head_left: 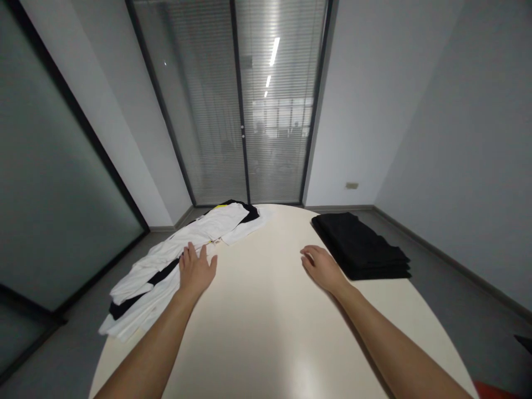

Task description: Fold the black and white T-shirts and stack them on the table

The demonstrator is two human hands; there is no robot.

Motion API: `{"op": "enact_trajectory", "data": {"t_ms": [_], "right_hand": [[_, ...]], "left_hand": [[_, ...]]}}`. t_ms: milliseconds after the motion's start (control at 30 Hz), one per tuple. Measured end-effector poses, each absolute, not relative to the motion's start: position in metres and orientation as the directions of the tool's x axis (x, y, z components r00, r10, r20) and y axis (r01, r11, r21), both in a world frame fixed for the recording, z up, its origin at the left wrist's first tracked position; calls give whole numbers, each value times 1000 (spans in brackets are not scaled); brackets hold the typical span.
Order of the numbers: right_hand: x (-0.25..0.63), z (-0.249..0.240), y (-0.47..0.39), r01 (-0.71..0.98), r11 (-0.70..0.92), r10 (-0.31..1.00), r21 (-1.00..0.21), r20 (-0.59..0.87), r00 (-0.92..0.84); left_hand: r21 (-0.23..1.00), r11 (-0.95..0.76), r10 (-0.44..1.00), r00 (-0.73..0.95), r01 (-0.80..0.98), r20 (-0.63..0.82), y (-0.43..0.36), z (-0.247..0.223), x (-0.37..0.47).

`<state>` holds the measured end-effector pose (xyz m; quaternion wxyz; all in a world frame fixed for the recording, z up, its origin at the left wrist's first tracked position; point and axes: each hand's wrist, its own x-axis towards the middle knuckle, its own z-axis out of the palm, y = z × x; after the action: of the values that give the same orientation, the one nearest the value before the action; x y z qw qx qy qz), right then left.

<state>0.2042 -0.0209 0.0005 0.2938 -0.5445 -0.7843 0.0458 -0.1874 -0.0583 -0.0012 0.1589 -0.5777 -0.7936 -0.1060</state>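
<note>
Your table [257,310] plain cream, your garments [166,252] white and black, one yellow patch [220,206] noted, your folded stack [361,241] uniformly black, blinds [278,149] grey, horizontally striped

Loose Garments [208,224] at 10 O'Clock, Folded Black Stack [361,238] at 2

Spread along the tabletop [266,343] from roughly 9 o'clock to just short of 12, unfolded and overlapping: at the near end, white over black over white. Rumpled and sleeve-like on top, with a black band [166,271] between the white layers, more black at the far end, and a yellow patch [220,206] there too. Too heaped to count piece by piece.

At 2 o'clock, flat and tidy: plain black cloth, piled in several layers, with edges nearly flush and showing toward 6 o'clock. Set at a slant, stretching from about 11 o'clock toward 5.
</note>
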Motion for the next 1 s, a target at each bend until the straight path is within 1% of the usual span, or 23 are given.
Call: {"op": "enact_trajectory", "data": {"t_ms": [100,233,367,433,567,700,767,833,933,1000], "right_hand": [[204,0,-23,826,417,874,-378,415,-252],[203,3,-24,833,422,875,-359,400,-271],[202,5,-25,840,414,881,-351,387,-273],[202,6,-26,840,419,877,-344,392,-276],[202,6,-26,843,424,873,-331,397,-283],[202,6,-26,845,423,873,-327,397,-284],[202,6,-26,845,423,873,-327,398,-283],[202,7,-26,846,422,873,-326,397,-283],[203,7,-26,846,424,874,-325,391,-288],[203,7,-26,843,425,875,-329,387,-291]], "left_hand": [[-9,325,880,-299,946,370,-55,0,-194],[26,276,882,-264,961,390,-51,3,-206],[72,251,866,-257,965,429,-49,1,-210],[91,231,847,-246,969,471,-49,1,-209],[114,132,795,-174,985,581,-51,8,-200],[138,-10,764,-81,990,640,-59,22,-186],[138,-92,747,-23,986,664,-65,30,-177],[114,-200,747,77,973,660,-71,35,-165],[48,-424,762,328,904,558,-80,40,-147],[18,-504,756,431,864,493,-84,40,-137]]}}
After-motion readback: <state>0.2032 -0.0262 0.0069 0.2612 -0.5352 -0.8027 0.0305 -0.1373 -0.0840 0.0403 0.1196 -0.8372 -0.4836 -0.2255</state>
